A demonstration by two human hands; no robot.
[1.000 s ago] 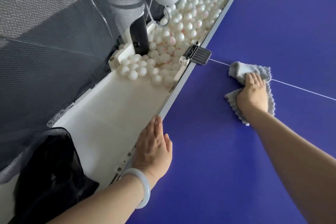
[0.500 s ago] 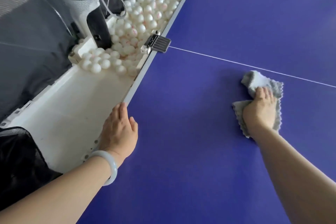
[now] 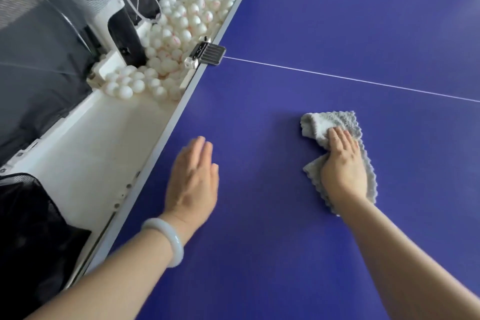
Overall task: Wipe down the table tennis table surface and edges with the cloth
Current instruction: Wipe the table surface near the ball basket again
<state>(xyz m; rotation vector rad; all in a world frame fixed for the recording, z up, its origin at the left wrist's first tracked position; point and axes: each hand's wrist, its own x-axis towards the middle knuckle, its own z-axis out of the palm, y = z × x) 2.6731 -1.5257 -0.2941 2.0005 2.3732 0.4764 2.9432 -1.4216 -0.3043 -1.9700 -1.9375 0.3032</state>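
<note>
Shifted from the pale edge (image 3: pixel 166 135) to over the blue table tennis table (image 3: pixel 337 34): left hand (image 3: pixel 193 179), flat, fingers straight, blurred. At its three o'clock, crumpled grey scalloped cloth (image 3: pixel 322 125) pressed under flat-fingered right hand (image 3: pixel 342 166).

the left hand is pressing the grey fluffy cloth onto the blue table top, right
Not the left. The head view shows the right hand pressing the grey fluffy cloth onto the blue table tennis table top; the left hand holds nothing.

table tennis training room, blue table (image 3: pixel 337 21), ball tray (image 3: pixel 85 153) w/ balls (image 3: pixel 181 21), catch net (image 3: pixel 31 34)
</note>
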